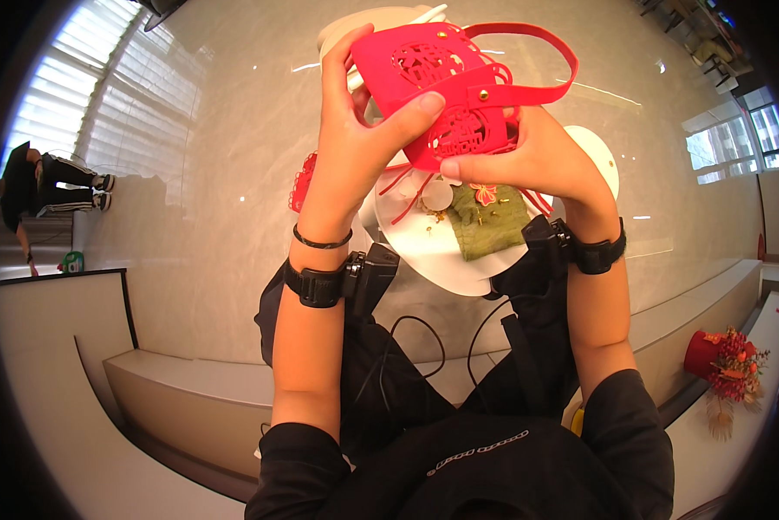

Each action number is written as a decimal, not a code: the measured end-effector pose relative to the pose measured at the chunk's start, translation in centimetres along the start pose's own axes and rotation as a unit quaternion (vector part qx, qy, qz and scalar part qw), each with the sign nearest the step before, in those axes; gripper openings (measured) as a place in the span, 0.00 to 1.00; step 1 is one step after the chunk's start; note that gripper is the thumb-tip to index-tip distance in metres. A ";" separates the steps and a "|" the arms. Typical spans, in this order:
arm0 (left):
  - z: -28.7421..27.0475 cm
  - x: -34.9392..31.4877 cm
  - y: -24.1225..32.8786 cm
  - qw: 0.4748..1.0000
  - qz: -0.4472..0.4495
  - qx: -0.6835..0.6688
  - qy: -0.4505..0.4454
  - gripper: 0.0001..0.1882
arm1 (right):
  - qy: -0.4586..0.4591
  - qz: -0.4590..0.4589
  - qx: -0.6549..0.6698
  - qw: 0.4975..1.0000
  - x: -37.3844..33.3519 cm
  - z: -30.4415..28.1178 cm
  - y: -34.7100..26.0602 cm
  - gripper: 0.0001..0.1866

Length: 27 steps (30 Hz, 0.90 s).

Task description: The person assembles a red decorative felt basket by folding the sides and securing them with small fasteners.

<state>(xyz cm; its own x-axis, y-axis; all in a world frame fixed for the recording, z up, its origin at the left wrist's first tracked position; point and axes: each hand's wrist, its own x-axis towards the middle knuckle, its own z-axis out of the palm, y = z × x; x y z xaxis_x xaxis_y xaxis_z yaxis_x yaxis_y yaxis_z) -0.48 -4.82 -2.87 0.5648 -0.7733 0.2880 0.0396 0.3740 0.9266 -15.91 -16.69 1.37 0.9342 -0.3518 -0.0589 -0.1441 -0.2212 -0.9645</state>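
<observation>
Both my hands raise a small red handbag over a round white table. Cut-out patterns mark its panels, and gold snaps show at the strap, which loops up to the right. My left hand grips the bag's left side, thumb pressed on the front. My right hand holds the lower right part, its thumb along the bottom edge; its other fingers are partly hidden behind. Below lie a green cloth, a red flower ornament, a translucent white disc, small gold pieces and red cords.
A red lace-edged piece shows left of my left wrist. Round pale surfaces stand partly hidden behind the bag. At far left a person is near a counter. A red pot with flowers stands on the right ledge. Dark cables cross my lap.
</observation>
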 end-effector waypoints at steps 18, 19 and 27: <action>-0.3 -0.1 -0.7 0.996 -0.022 -0.088 0.026 0.42 | -0.003 -0.050 0.014 0.999 0.9 -0.3 0.9 0.20; -0.4 -0.1 -0.6 0.996 -0.021 -0.085 0.025 0.41 | -0.010 -0.044 0.022 0.999 0.8 -0.3 0.9 0.20; 0.0 -0.1 -0.5 0.994 -0.016 -0.105 0.011 0.41 | -0.009 -0.036 0.065 0.997 0.8 0.3 1.6 0.18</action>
<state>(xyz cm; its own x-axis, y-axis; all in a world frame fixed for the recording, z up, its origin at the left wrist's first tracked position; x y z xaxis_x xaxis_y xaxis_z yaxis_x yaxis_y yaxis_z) -0.54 -4.93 -3.37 0.5785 -0.7759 0.2518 0.2282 0.4503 0.8633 -15.32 -17.02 -0.34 0.9465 -0.3225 0.0092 -0.0331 -0.1253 -0.9916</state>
